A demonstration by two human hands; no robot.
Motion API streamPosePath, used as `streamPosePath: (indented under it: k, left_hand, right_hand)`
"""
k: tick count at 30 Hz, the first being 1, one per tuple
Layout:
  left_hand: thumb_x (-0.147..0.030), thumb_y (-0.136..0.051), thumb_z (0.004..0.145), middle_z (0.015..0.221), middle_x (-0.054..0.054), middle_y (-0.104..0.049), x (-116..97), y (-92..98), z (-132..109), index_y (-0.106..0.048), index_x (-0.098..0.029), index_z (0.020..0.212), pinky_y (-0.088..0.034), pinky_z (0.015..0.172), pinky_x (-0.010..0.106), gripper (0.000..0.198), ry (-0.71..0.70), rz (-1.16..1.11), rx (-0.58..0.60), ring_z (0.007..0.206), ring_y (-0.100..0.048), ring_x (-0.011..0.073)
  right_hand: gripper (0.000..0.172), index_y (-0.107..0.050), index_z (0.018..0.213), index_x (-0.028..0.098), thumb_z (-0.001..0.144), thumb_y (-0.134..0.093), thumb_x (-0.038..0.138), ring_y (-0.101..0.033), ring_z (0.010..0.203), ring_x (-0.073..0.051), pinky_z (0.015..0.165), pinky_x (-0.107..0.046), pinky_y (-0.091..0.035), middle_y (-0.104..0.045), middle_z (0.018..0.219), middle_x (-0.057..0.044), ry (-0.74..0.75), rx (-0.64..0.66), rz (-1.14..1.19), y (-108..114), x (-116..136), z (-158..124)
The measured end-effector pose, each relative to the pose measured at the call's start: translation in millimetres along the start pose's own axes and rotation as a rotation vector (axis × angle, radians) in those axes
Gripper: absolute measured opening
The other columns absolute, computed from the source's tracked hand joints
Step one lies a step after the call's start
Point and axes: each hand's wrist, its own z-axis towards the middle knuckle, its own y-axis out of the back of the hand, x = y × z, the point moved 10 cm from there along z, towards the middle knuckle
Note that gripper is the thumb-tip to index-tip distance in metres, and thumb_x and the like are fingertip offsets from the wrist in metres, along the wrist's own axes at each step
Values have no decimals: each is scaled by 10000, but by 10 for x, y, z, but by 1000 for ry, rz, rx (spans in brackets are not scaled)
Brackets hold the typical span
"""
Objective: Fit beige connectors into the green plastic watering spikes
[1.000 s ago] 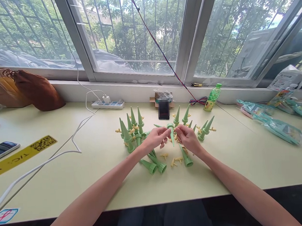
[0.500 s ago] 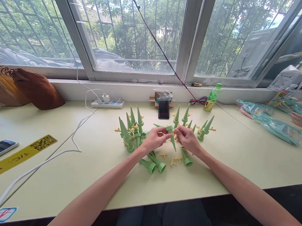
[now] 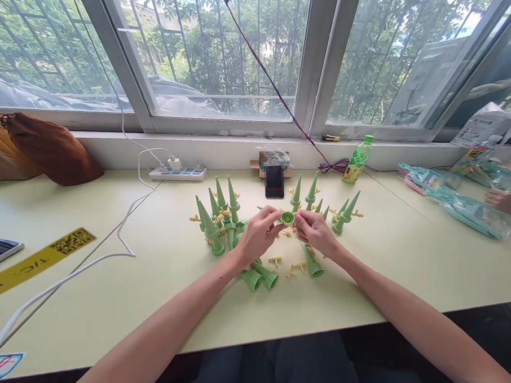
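Green plastic watering spike (image 3: pixel 287 218) is up off the tabletop between the two hands, its round open end turned toward the person. Half a second ago it hung point down with its collar side-on; now the tapered part is lost from sight behind that rim. As I judge it, the turn means the person can look into the collar while working at its side, so this piece is still in hand rather than done.

The left hand (image 3: pixel 259 233) has thumb and fingers clamped on the collar. The right hand (image 3: pixel 316 231) has its fingertips pinched together right at the rim; whether a small part sits between them I can't tell.

Below lie loose yellow T-shaped connectors (image 3: pixel 275 261) and spikes on their sides, such as the nearer left one (image 3: pixel 253 279). Off to both sides, standing spikes (image 3: pixel 209 230) bear yellow pieces at their collars, as they did a moment ago. At far right, another person's hand (image 3: pixel 505 201) has come into view within the last second, beside plastic-wrapped packs (image 3: pixel 463 210).
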Motion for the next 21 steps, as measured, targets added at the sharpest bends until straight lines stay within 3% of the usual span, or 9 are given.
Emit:
streamPosePath:
  k: [5, 9, 15, 18, 21]
  left_hand:
    - [-214, -386, 994, 1013, 81, -600, -192, 25, -5, -534, -186, 1173, -447, 536, 199, 234, -171, 197, 42, 603, -559, 68]
    - [-208, -399, 988, 1017, 78, -595, -172, 33, 10, -528, -184, 1150, -431, 525, 199, 209, -132, 206, 41, 588, -542, 66]
    - [-212, -438, 958, 1011, 74, -610, 114, -13, 32, -579, -176, 1091, -471, 580, 228, 198, 115, 86, 47, 614, -555, 84]
    - [-337, -462, 958, 830, 43, -630, 326, -19, 17, -599, -160, 860, -458, 533, 216, 244, 328, -115, 24, 584, -558, 95]
    - [-509, -468, 934, 580, -4, -562, 471, -206, -55, -547, -160, 762, -411, 438, 209, 397, 563, -440, 140, 437, -509, 89]
  right_hand:
    - [458, -383, 651, 217, 894, -536, 574, -296, 382, -70, 379, -227, -226, -340, 469, 79, -20, 23, 49, -49, 29, -5]
    - [450, -383, 658, 216, 903, -535, 561, -297, 381, -67, 379, -226, -227, -341, 473, 80, -17, 3, 62, -55, 43, -7]
    - [425, -420, 694, 218, 909, -523, 569, -317, 379, -76, 377, -233, -256, -371, 482, 72, 14, -62, 32, -2, 33, -10]
    - [414, -442, 704, 218, 904, -529, 571, -318, 386, -81, 378, -233, -264, -357, 482, 72, 32, -88, -6, 41, 23, -2]
    - [399, -464, 713, 216, 911, -523, 558, -333, 411, -90, 394, -236, -279, -366, 494, 64, 63, -108, -83, 77, 41, 2]
